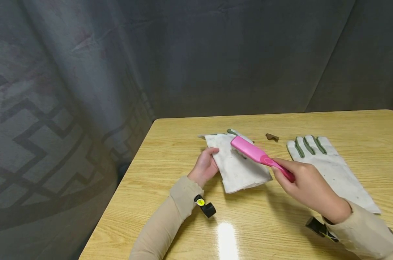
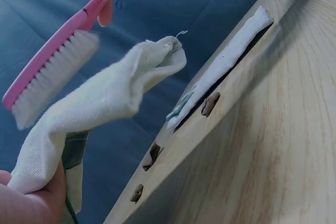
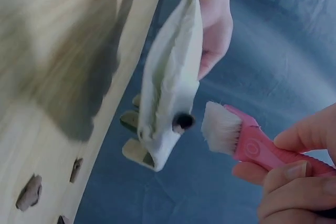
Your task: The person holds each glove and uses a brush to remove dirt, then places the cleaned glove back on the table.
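My left hand [image 1: 205, 167] grips a white work glove [image 1: 238, 175] with green trim by its left edge, lifting it off the table. A pink brush [image 1: 248, 148] is in my right hand [image 1: 310, 186], which holds it by the handle. Its white bristles [image 3: 221, 128] point at the glove; in the right wrist view they are slightly apart from it. A dark brown clump [image 3: 182, 123] shows on the glove's surface there.
A second white glove [image 1: 336, 171] with green finger seams lies flat at the table's right. Brown bits [image 1: 272, 137] lie toward the back of the wooden table [image 1: 144, 202]; the left wrist view shows several. A grey curtain [image 1: 235, 65] hangs behind.
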### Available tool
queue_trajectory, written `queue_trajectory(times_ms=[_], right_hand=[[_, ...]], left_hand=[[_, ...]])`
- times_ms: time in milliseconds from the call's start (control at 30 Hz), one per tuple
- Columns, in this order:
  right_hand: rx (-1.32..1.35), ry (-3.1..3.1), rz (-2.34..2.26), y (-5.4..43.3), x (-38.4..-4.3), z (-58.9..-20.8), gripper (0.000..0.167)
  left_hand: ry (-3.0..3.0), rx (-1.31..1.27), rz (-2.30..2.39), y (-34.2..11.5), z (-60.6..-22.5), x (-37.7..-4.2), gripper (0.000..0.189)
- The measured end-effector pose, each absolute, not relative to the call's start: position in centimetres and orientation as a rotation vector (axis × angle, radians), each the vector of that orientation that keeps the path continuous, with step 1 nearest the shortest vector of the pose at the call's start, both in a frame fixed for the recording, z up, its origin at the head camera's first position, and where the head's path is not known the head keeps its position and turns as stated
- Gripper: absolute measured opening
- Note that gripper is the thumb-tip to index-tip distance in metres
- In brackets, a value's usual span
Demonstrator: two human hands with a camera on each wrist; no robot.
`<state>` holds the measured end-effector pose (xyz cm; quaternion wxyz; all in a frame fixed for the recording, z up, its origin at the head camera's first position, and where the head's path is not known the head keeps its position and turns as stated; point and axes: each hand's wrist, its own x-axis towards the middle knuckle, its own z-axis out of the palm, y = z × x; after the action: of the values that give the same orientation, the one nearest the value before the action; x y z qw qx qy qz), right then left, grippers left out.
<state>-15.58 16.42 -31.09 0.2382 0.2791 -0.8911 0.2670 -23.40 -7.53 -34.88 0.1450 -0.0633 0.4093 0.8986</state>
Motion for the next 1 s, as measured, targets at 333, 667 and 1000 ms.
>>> queue_trajectory(times_ms=[333,667,1000], right_hand=[[0.728,-2.494,0.675,16.4,-15.6,-31.3,0.025],[0.674,-2.525,0.653,17.1,-15.7,-31.4,0.026],[0.676,-2.484,0.632,17.4,-15.8,-31.5,0.025]], left_hand=[[1.171,-0.204,2.601,-7.6,-34.9,-23.4,0.057],[1.171,-0.198,2.601,-7.8,-34.8,-23.3,0.059],[1.164,-0.204,2.608,-7.9,-34.8,-23.2,0.059]])
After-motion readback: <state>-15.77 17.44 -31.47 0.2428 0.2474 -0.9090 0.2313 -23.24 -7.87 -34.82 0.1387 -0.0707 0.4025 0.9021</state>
